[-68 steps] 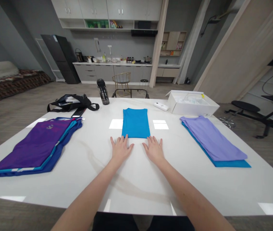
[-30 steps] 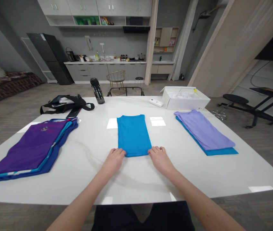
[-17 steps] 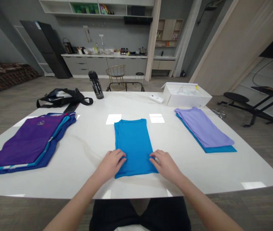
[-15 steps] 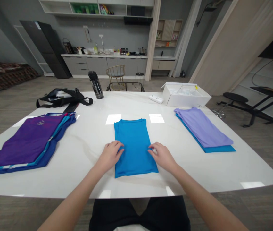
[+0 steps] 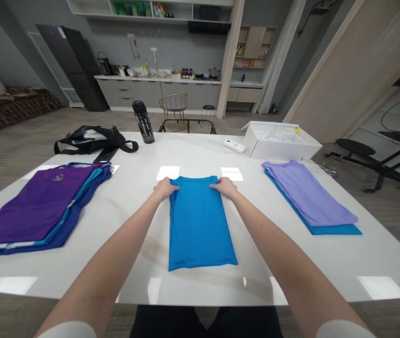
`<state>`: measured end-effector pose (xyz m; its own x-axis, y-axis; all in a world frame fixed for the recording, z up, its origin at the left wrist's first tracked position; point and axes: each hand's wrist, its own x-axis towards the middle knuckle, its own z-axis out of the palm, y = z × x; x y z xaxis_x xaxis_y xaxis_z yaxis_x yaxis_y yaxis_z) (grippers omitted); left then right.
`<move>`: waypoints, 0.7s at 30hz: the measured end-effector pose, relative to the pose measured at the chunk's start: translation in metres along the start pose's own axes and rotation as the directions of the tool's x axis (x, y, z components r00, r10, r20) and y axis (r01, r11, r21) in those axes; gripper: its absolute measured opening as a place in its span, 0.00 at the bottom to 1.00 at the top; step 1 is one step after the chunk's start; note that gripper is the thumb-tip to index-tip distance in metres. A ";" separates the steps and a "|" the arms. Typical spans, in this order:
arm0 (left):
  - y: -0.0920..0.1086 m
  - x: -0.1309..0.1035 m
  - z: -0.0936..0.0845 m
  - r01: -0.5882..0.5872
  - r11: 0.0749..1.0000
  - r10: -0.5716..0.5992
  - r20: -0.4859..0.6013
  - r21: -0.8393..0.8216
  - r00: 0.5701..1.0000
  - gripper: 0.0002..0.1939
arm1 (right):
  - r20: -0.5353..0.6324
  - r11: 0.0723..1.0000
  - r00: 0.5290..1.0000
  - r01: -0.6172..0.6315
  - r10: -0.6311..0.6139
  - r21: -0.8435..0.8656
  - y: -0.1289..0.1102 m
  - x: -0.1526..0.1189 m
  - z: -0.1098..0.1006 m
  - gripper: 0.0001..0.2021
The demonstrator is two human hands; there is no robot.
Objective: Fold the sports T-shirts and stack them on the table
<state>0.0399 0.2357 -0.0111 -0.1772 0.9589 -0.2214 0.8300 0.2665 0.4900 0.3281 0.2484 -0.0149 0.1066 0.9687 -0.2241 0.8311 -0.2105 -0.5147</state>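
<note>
A folded blue shirt lies flat on the white table in front of me, its neckline at the far end. My left hand pinches its far left corner, thumb on top. At the far right corner, my right hand grips the fabric the same way. The fingers under the cloth are partly hidden. Off to the left rests a stack of folded garments with a purple shirt uppermost. To the right, a folded lilac garment lies on a blue garment.
Toward the far left are a black bag, a phone and a dark water bottle. A white remote lies beside an open white box at the far right. The white table's near edge runs before my lap.
Both hands have slid away from me, from the middle of the blue shirt's sides to its far corners, and now grip it there. The view has shifted slightly.
</note>
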 end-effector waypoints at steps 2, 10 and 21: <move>0.002 0.006 0.002 -0.024 0.999 0.025 0.025 -0.036 0.999 0.17 | 0.017 0.998 0.999 0.044 -0.045 0.034 -0.002 0.005 0.003 0.14; 0.003 -0.010 0.010 -0.226 0.952 0.235 0.019 -0.207 0.972 0.16 | -0.036 0.915 0.957 0.287 -0.288 0.285 0.010 -0.005 0.009 0.10; 0.049 -0.058 -0.002 -0.507 0.767 0.402 -0.321 -0.395 0.858 0.15 | -0.322 0.731 0.857 0.512 -0.402 0.451 0.029 -0.068 -0.057 0.10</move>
<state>0.0901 0.1934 0.0277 0.0118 0.9607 0.2773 0.5171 -0.2432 0.8206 0.3759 0.1842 0.0321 -0.0666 0.9573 0.2812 0.4161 0.2828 -0.8642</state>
